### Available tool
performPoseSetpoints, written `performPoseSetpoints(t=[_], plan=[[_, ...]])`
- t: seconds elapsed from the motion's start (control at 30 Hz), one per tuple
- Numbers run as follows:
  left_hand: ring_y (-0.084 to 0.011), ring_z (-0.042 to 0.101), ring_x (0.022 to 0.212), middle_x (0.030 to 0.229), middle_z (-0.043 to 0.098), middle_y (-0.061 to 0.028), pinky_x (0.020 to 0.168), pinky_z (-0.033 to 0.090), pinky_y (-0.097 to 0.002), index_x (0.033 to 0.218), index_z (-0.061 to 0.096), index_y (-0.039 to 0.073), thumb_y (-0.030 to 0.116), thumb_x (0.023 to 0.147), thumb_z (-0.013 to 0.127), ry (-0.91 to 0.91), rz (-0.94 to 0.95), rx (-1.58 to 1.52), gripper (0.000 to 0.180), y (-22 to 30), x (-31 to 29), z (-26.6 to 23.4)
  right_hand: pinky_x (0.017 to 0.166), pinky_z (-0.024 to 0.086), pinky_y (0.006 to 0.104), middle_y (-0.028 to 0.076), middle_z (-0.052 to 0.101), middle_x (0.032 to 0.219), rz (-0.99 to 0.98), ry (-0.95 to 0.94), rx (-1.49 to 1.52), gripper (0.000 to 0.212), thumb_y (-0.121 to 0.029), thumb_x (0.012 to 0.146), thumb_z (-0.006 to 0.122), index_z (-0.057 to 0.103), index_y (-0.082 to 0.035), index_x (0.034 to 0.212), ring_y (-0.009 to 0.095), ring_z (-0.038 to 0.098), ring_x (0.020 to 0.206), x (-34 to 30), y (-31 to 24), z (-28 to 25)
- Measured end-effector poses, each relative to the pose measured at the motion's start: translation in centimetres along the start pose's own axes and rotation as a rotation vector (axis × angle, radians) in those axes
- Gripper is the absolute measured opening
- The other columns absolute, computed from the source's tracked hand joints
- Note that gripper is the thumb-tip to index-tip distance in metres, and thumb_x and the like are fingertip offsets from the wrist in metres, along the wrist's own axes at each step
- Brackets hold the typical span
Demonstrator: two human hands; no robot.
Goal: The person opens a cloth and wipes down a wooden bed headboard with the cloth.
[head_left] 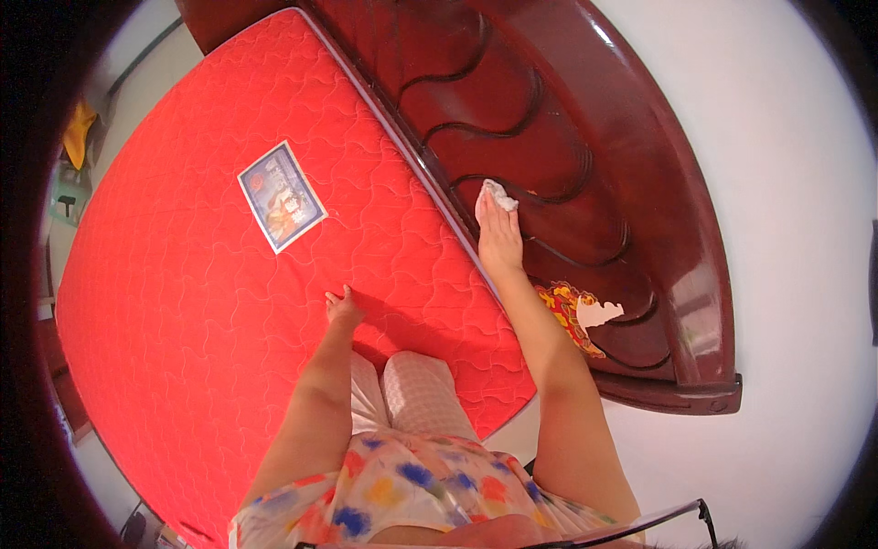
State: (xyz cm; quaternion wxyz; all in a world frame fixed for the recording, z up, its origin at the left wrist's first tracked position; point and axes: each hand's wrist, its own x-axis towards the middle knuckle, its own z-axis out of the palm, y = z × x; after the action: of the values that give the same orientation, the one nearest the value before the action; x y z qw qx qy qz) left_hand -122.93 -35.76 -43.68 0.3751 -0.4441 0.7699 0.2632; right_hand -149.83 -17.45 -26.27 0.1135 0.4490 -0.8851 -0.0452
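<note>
My right hand reaches out to the dark red glossy wooden headboard. Under its fingers is a crumpled white cloth, pressed against the carved panel. Lower on the same panel, beside my right forearm, sticks a torn red and yellow paper decoration with a white patch. My left hand leans on the red quilted mattress, holding nothing that I can see, its visible fingers apart. Beyond that hand a printed picture sheet with a pale border lies flat on the mattress.
A raised ledge runs along the headboard's base, between it and the mattress. White wall stands behind the headboard on the right. Something yellow hangs at the far left. My knees rest on the mattress edge.
</note>
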Motion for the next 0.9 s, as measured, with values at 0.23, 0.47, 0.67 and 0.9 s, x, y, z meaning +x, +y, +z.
performPoseSetpoints(t=[0.23,0.47,0.67,0.9], plan=[[-0.0385,0.019,0.136,0.147,0.003,-0.0276,0.107,0.028,-0.0408,0.145,0.010,0.025,0.041,0.071,0.066,-0.027,-0.045,0.017,0.094,-0.7,0.6,-0.5,0.113,0.004,0.0368,0.005,0.023,0.148,-0.164,-0.248,-0.409,0.053,-0.021,0.093,0.031,0.025,0.000,0.141,0.018,0.021,0.135,4.1,-3.3,5.7],[-0.0375,0.020,0.136,0.147,0.003,-0.0276,0.107,0.026,-0.0400,0.146,0.008,0.024,0.045,0.071,0.065,-0.050,-0.088,0.036,0.096,0.6,-0.3,-1.1,0.113,0.002,0.0349,0.007,0.024,0.148,-0.252,-0.290,-0.508,0.054,-0.021,0.093,0.030,0.022,0.002,0.141,0.019,0.022,0.135,3.7,-3.2,9.2],[-0.0373,0.020,0.136,0.147,0.004,-0.0277,0.108,0.025,-0.0394,0.146,0.006,0.023,0.049,0.072,0.063,-0.047,-0.075,0.069,0.097,0.7,-1.0,-1.5,0.113,0.002,0.0359,0.008,0.025,0.147,-0.319,-0.419,-0.543,0.053,-0.022,0.094,0.028,0.022,0.003,0.140,0.019,0.024,0.135,0.0,-1.2,7.6],[-0.0377,0.020,0.136,0.148,0.002,-0.0271,0.108,0.025,-0.0384,0.146,0.005,0.023,0.050,0.071,0.062,-0.052,-0.103,0.043,0.098,0.6,-1.0,-1.5,0.113,0.013,0.0368,0.005,0.032,0.143,-0.317,-0.258,-0.361,0.057,-0.016,0.084,0.041,0.032,0.000,0.137,0.016,0.036,0.125,-3.7,1.5,1.7]])
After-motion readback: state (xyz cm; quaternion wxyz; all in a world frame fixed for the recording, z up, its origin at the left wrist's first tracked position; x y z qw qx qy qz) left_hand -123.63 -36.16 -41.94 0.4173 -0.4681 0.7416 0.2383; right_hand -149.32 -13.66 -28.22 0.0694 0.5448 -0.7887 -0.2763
